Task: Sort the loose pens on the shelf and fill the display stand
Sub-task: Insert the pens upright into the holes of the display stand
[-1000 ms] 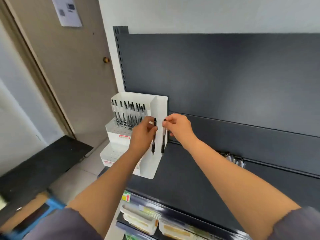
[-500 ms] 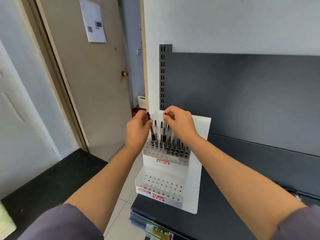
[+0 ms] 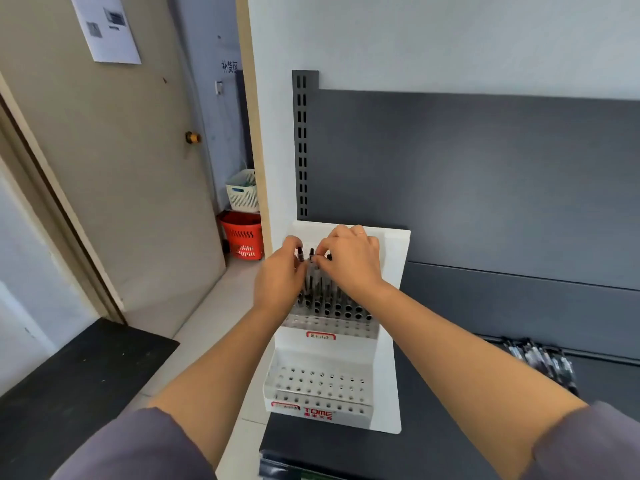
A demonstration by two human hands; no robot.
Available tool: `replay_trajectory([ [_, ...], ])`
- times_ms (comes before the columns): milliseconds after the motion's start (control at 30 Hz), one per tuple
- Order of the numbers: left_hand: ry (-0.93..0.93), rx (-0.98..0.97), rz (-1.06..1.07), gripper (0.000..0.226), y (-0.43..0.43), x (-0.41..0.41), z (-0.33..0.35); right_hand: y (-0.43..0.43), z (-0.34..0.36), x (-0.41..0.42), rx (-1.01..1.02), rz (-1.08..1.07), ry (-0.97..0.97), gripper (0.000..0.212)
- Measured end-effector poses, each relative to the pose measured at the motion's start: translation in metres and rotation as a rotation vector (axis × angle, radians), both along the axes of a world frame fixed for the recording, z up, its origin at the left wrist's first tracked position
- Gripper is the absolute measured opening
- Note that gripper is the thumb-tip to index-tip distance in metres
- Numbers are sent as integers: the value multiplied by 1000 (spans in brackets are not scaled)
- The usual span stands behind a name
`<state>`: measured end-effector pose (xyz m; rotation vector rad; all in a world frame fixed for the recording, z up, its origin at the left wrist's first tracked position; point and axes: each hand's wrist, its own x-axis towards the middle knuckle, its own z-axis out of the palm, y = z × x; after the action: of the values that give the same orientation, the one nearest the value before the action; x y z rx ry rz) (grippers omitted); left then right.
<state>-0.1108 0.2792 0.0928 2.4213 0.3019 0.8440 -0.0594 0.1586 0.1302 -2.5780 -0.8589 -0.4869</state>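
The front lower edge of the white display stand (image 3: 388,393) carries the brand "TOME" in red capital letters. Under it stands one short row of small red Chinese characters, too small to read. On the blue-grey wall (image 3: 221,109) beyond the door (image 3: 121,168), the dark characters "补货区" are written. A red-framed label (image 3: 321,336) on the front of the upper tier of the stand has handwriting that cannot be read. The print on the paper sheet (image 3: 105,27) fixed on the door is also too small.

Loose pens (image 3: 540,362) blurred, uncountable
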Motion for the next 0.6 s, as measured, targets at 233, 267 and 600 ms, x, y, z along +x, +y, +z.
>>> replay_trajectory([
  [233,-11,134,0,19,0,2,5,-1,-3,6,32,-16,24,13],
  [267,-10,144,-1,20,1,2,7,-1,-3,6,30,-13,26,13],
  [600,164,125,16,17,-3,7,31,2,-2,6,16,-8,50,14],
])
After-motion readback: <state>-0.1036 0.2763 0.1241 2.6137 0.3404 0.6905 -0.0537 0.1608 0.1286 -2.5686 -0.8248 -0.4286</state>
